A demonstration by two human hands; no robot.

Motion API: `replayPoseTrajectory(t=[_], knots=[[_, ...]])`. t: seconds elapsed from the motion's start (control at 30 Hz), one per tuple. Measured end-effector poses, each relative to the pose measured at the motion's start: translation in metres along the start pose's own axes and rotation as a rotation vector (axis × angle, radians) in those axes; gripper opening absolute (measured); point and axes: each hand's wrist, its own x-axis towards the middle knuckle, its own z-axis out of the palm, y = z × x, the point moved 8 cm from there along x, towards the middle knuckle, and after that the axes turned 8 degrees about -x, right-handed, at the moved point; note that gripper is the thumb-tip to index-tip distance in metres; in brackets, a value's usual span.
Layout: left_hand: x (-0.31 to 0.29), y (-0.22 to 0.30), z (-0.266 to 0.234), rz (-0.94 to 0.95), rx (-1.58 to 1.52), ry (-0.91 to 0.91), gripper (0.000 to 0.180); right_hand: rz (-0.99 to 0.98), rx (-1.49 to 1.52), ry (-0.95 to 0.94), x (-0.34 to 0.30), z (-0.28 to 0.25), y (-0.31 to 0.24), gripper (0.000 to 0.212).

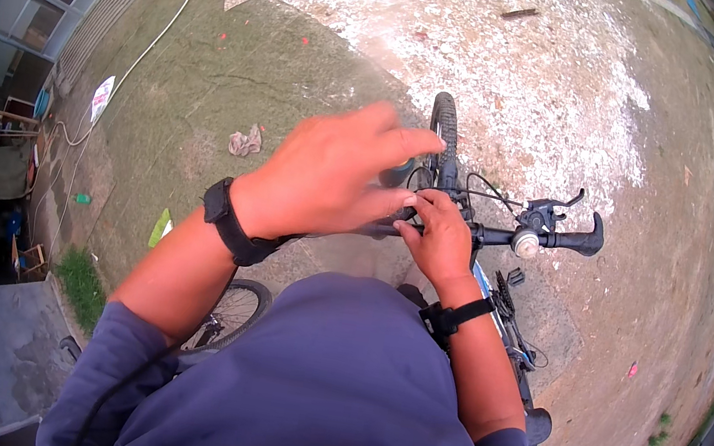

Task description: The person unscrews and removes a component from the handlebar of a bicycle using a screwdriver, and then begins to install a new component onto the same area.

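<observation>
A bicycle stands in front of me, with a black handlebar [494, 235] and its front wheel [446, 133] pointing away. My left hand [328, 168] hovers over the bar's left part, slightly blurred; its index finger and thumb are stretched apart, the other fingers hidden. Behind that gap shows a dark teal rounded thing [398, 172]; whether the hand touches it I cannot tell. My right hand [443, 240] is at the bar near its middle, thumb and fingertips drawn together close to my left thumb. What they pinch is too small to make out.
Right of my hands are a brake lever [544, 216], a round bell [526, 242] and a black grip [577, 242]. Another bicycle wheel [240, 312] shows beside my left arm. A crumpled cloth [245, 141] and a pale hose [160, 37] lie on the ground.
</observation>
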Motion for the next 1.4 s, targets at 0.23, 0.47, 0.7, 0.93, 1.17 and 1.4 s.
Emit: replayPoseTrajectory(t=[0.23, 0.47, 0.7, 0.93, 1.17, 1.4], knots=[[0.001, 0.0, 0.002, 0.021, 0.115, -0.033, 0.057, 0.006, -0.005, -0.013, 0.001, 0.001, 0.0, 0.038], [-0.001, 0.002, 0.004, 0.106, -0.092, 0.026, 0.057, -0.004, -0.002, -0.006, 0.001, 0.002, -0.002, 0.039], [0.002, 0.003, 0.0, 0.034, -0.038, -0.003, 0.058, 0.005, -0.004, -0.017, 0.001, 0.0, 0.0, 0.039], [-0.002, -0.006, 0.0, -0.053, 0.122, -0.071, 0.065, 0.006, -0.001, -0.021, 0.002, 0.0, -0.003, 0.038], [-0.002, -0.001, -0.001, 0.076, -0.044, -0.023, 0.064, -0.006, -0.001, -0.009, 0.002, 0.0, -0.002, 0.038], [-0.002, -0.001, -0.002, 0.064, -0.088, 0.018, 0.06, -0.01, 0.007, -0.005, 0.001, 0.0, -0.002, 0.04]])
